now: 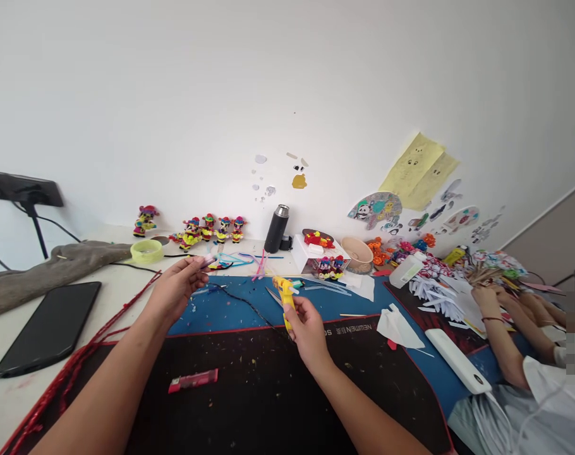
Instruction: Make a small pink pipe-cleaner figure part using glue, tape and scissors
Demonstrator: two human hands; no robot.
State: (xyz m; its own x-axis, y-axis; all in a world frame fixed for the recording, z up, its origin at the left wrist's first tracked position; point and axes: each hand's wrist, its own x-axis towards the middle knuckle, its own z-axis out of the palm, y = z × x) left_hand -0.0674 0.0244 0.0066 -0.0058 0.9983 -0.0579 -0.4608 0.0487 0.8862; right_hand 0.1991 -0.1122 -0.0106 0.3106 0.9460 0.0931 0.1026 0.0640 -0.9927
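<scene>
Your right hand (311,327) grips glue gun (282,287): probably light, stiff; handle (287,317) suits hold. Left hand (181,282), gun's nine o'clock, pinches small piece (209,260).

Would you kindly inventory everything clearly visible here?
Glue gun: one, yellow, centre
Small piece: one, pinkish, left of centre
Lighter: one, red, dark mat
Phone: one, black, far left
Tape roll: one, yellow-green, back left
Cords: several, red, left
Figures: about seven, multicoloured, back
Flask: one, black, back centre
Box: one, white, beside flask
Bowl: one, beige, beside box
Plastic bottle: one, white, right
Paper strips: many, white, right
Sheets: two, yellow, wall
Socket strip: one, black, wall
Co-worker's hands: count unclear, bare, right
Left hand: one, bare, pinching small piece
Right hand: one, bare, gripping glue gun
</scene>
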